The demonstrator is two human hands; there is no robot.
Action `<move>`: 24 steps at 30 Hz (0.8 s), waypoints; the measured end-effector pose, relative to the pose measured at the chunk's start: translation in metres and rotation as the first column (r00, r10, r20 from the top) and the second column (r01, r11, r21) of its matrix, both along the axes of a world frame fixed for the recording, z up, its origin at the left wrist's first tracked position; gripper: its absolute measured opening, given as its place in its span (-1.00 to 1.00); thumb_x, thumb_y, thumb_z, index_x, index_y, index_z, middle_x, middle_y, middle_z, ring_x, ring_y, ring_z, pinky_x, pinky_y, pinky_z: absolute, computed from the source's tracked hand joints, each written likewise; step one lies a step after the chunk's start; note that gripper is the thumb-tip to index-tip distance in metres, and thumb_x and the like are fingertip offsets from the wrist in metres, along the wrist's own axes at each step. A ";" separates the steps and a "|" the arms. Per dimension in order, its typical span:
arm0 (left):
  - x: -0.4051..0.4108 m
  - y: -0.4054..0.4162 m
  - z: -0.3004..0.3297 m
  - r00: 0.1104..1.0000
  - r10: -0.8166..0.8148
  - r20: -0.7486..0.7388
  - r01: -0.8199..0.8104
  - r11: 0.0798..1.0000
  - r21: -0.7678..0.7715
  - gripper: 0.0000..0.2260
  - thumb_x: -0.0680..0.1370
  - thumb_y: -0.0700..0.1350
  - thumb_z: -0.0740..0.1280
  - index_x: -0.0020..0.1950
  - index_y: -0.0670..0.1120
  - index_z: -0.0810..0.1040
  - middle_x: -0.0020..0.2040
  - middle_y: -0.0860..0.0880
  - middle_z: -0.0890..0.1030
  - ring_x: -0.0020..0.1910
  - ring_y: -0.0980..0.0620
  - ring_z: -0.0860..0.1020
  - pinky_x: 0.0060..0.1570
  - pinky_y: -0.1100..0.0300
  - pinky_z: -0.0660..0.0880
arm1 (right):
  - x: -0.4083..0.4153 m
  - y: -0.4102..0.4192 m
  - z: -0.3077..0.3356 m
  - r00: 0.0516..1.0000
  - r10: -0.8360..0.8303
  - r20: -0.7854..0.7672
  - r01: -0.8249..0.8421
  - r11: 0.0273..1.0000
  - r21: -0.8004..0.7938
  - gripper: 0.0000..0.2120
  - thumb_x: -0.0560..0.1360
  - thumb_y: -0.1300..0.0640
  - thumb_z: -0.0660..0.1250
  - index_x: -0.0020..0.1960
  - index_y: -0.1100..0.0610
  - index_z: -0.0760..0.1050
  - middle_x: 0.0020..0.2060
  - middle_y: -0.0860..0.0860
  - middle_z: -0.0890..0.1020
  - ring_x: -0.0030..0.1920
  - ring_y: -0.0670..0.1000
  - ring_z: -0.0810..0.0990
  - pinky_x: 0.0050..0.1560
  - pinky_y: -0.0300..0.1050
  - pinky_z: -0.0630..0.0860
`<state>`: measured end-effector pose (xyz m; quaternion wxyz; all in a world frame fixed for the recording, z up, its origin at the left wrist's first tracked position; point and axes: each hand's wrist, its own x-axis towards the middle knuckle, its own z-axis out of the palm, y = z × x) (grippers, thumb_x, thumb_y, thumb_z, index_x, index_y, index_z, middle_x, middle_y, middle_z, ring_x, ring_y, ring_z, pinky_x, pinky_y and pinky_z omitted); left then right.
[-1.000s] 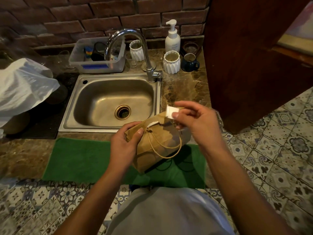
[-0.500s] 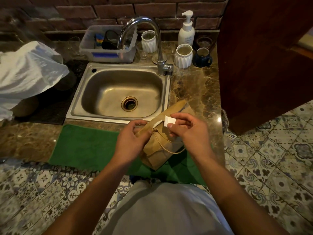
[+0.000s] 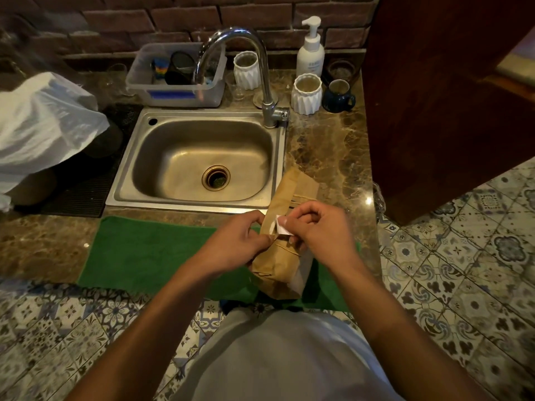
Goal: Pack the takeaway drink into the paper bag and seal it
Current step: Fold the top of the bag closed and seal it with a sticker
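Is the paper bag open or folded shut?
Folded shut: the paper bag has its top folded over, and both hands pinch a white sticker onto it.

Left hand [image 3: 236, 241] and right hand [image 3: 320, 227] meet, fingertips pinched, forearms converging.

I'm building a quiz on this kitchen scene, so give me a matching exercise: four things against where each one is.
Things:
1 paper bag
2 pump bottle
3 dark mug
4 white plastic bag

Places:
A far left of the counter
B between both hands, over the green mat
C against the brick wall
D right of a white ribbed cup

Pairs: 1-B, 2-C, 3-D, 4-A
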<state>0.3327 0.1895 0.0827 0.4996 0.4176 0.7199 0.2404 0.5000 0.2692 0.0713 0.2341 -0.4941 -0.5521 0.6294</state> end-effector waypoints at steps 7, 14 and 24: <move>0.000 -0.008 -0.002 1.000 0.024 0.007 -0.024 1.000 0.018 -0.71 0.59 -0.21 0.38 0.28 0.02 0.50 -0.39 -0.08 0.66 -0.44 -0.01 0.63 -0.43 0.13 0.55 | -0.008 0.000 -0.003 1.000 0.012 0.016 -0.011 0.998 -0.067 -0.82 0.43 0.13 0.61 -0.18 0.14 0.62 -0.39 0.09 0.69 -0.38 0.05 0.70 -0.45 -0.12 0.52; 0.002 -0.014 -0.002 0.999 0.030 0.039 -0.033 0.997 0.069 -0.59 0.58 -0.26 0.38 0.39 0.03 0.45 -0.44 -0.03 0.62 -0.49 0.02 0.57 -0.48 0.21 0.48 | -0.014 -0.003 -0.006 0.999 0.021 0.043 -0.017 0.997 -0.072 -0.78 0.42 0.10 0.62 -0.17 0.15 0.60 -0.41 0.07 0.68 -0.42 -0.02 0.67 -0.50 -0.18 0.47; -0.003 -0.014 -0.015 0.996 -0.015 0.089 0.006 0.995 0.103 -0.61 0.61 -0.23 0.34 0.41 0.06 0.53 -0.53 0.08 0.46 -0.52 0.03 0.39 -0.38 0.13 0.37 | -0.016 -0.001 -0.016 0.980 0.054 0.191 -0.083 0.986 0.147 -0.71 0.37 -0.06 0.63 -0.23 0.07 0.57 -0.43 -0.02 0.65 -0.42 -0.01 0.64 -0.32 0.06 0.64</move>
